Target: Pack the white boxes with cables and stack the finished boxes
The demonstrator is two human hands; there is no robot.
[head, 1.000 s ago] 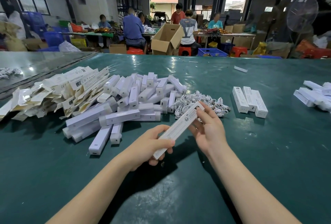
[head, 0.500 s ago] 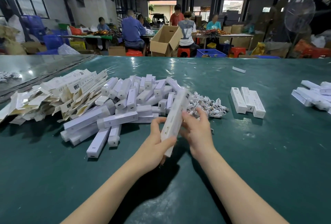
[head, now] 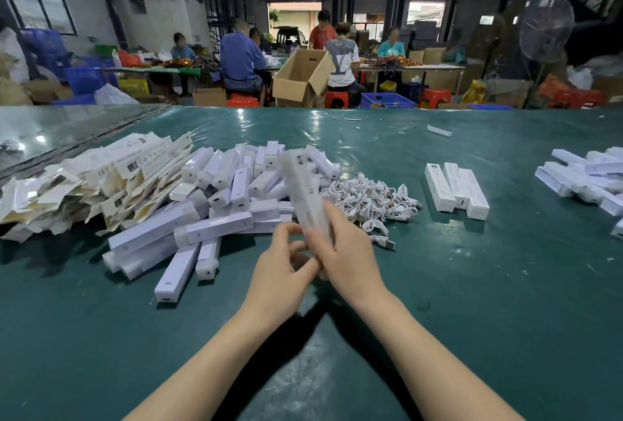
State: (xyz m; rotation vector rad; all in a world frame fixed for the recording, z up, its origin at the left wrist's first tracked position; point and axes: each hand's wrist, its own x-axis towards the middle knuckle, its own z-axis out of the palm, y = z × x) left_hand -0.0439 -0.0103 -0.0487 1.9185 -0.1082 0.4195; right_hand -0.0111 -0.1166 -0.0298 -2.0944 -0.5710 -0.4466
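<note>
A long white box (head: 303, 191), blurred by motion, stands nearly upright above the green table. My right hand (head: 344, 248) is wrapped around its lower part. My left hand (head: 283, 262) touches the box's bottom end with its fingertips. Behind the box lies a heap of white coiled cables (head: 367, 198). To the left sits a pile of white boxes (head: 215, 205). Three finished boxes (head: 455, 189) lie side by side at the right.
Flat unfolded cartons (head: 87, 184) are heaped at the far left. More white boxes (head: 586, 178) lie at the right edge. The green table (head: 505, 302) has bare surface in front of me. Several people work at tables beyond, by an open cardboard box (head: 300, 80).
The box has swung from slanting across my hands to nearly upright. My right hand shifted down to its lower part and both hands drew together at its bottom end.
</note>
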